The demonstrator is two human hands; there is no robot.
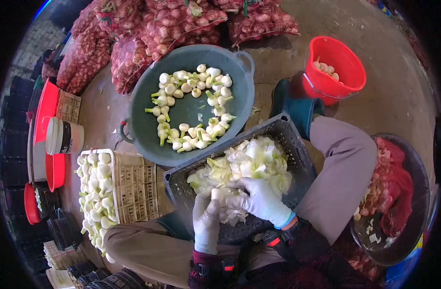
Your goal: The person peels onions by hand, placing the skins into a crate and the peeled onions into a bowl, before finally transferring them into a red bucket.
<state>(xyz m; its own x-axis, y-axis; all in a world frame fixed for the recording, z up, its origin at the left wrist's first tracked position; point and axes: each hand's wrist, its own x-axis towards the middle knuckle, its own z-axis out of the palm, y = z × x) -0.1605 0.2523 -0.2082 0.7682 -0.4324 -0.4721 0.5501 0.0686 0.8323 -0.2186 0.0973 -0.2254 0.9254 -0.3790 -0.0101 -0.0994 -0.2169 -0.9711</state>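
Observation:
Both my hands wear whitish gloves and meet over a dark crate (302, 159) heaped with pale, papery peelings (249, 161). My left hand (207, 221) is closed around a whitish bulb (218, 194), its fingertips against it. From the right, my right hand (261, 200) reaches to the same bulb with its fingers bent and pressed on it. The bulb is partly hidden by the gloves. Beyond the crate, a large grey-green basin (182, 106) holds peeled white bulbs with short green stems, lying in a rough ring.
Left stands a cream crate (136, 185) piled with white bulbs. A red bucket (336, 67) with a few bulbs is at upper right. Net sacks of bulbs (167, 29) line the back. A dark tub (403, 245) with a red net sits right. White bucket (65, 136) at far left.

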